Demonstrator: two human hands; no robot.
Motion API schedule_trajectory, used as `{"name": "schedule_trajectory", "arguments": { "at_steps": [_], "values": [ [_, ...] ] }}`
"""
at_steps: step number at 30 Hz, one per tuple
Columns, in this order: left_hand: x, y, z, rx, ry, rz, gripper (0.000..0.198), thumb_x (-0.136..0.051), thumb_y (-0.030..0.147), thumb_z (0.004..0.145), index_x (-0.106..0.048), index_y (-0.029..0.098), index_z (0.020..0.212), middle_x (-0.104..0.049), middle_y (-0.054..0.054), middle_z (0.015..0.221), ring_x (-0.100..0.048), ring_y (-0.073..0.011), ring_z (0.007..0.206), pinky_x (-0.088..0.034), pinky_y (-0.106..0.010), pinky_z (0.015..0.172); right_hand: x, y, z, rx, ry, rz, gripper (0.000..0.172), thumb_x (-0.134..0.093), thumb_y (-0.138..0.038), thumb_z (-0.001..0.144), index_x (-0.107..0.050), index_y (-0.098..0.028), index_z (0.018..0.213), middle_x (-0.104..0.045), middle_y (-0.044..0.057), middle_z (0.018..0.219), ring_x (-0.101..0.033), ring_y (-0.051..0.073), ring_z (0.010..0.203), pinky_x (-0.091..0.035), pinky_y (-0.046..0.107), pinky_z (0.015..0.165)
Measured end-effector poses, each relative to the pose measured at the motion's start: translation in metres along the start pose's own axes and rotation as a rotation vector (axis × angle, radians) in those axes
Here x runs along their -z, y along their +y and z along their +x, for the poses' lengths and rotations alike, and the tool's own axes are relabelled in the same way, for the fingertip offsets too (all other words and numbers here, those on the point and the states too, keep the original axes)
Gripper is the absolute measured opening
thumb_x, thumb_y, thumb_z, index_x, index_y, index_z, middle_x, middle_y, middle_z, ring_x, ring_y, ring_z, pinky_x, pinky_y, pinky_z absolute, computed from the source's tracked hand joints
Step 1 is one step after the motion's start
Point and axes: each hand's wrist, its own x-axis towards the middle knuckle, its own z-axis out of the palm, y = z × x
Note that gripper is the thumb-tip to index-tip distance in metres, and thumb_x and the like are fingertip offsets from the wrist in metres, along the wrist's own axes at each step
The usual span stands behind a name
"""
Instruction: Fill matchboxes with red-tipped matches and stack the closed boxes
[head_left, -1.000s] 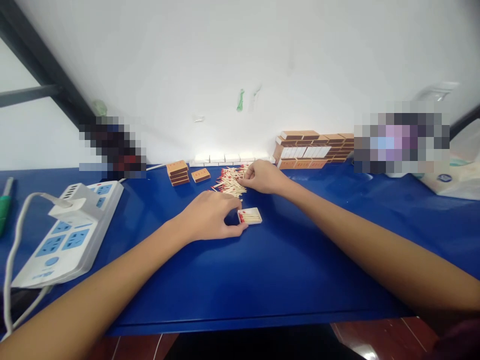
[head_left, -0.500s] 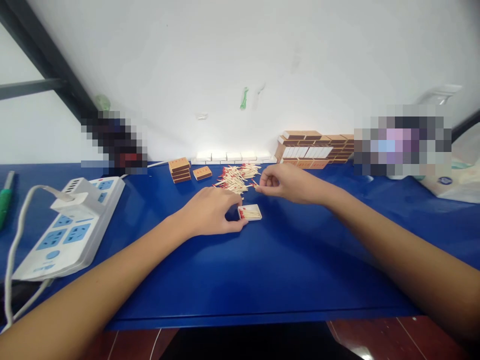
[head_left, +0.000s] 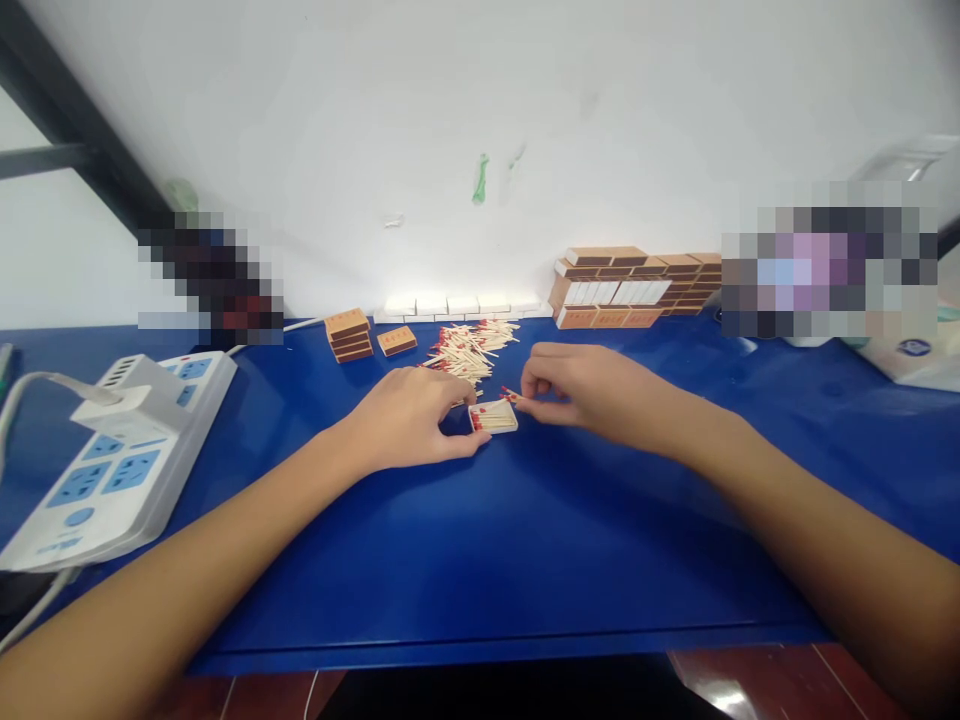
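Left hand (head_left: 412,415): narrow grip on tray (head_left: 506,430), mid-frame
Right hand (head_left: 574,385): pinching matches (head_left: 509,394), right of center
Match pile (head_left: 466,352): above tray
Box stack (head_left: 349,336): left of center

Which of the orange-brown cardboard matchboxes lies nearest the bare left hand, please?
The single matchbox lying alone beyond the left hand; the others are piled up, in the small stack to its left or the larger wall-side pile to its right.

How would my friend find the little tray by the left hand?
On the blue table, in front of the match heap, the left hand holds a small white tray. Unlike the white row by the wall, it shows red-tipped matches inside.
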Motion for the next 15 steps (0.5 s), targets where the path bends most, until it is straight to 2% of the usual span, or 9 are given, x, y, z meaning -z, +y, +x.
{"name": "schedule_trajectory", "arguments": {
  "at_steps": [3,6,15],
  "values": [
    [-0.003,0.000,0.000,-0.004,0.075,-0.028,0.030,-0.066,0.049,0.090,-0.070,0.019,0.095,-0.062,0.003,0.067,-0.053,-0.0123,0.058,-0.033,-0.028,0.056,-0.003,-0.011,-0.002,0.013,-0.001,-0.094,0.017,-0.058,-0.030,0.098,-0.063,-0.020,0.086,-0.066,0.006,0.091,-0.057,0.016,0.071,-0.038,0.030,0.065],
    [-0.005,0.001,0.000,-0.010,0.122,-0.064,0.026,-0.061,0.044,0.095,-0.072,0.020,0.091,-0.060,0.003,0.065,-0.052,-0.0114,0.058,-0.034,-0.028,0.057,-0.004,-0.016,-0.002,0.022,0.002,-0.140,0.015,-0.058,-0.029,0.099,-0.064,-0.019,0.089,-0.066,0.006,0.094,-0.057,0.016,0.071,-0.038,0.029,0.064],
    [-0.008,0.004,0.002,0.005,0.103,-0.142,0.020,-0.062,0.033,0.095,-0.074,0.020,0.086,-0.057,0.004,0.061,-0.049,-0.0101,0.055,-0.034,-0.027,0.057,-0.002,-0.020,-0.002,0.046,-0.004,-0.154,0.014,-0.056,-0.024,0.099,-0.062,-0.019,0.088,-0.066,0.006,0.093,-0.058,0.016,0.073,-0.038,0.029,0.065]
  ]
}}
